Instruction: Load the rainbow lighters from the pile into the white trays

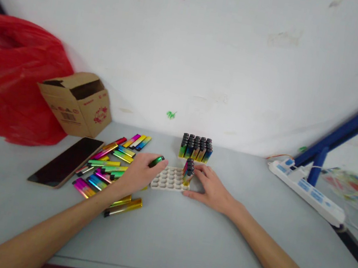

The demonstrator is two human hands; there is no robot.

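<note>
My left hand [141, 171] is closed around a green lighter [156, 161], its dark top end showing beyond the thumb. It is just left of a white tray [168, 179] with rows of round-edged holes. A row of several upright lighters [187, 174] fills the tray's right end. My right hand [212, 190] grips that end, thumb at the front corner and fingertips by the standing lighters. Many colourful lighters [105, 165] lie loose in a pile left of the tray, partly hidden behind my left hand and forearm.
A block of upright lighters [196, 148] stands behind the tray near the wall. On the left are a phone [66, 162], an open cardboard box [79, 103] and a red plastic bag [16, 79]. A white power strip [306, 192] lies right, beside a blue metal frame [318, 164].
</note>
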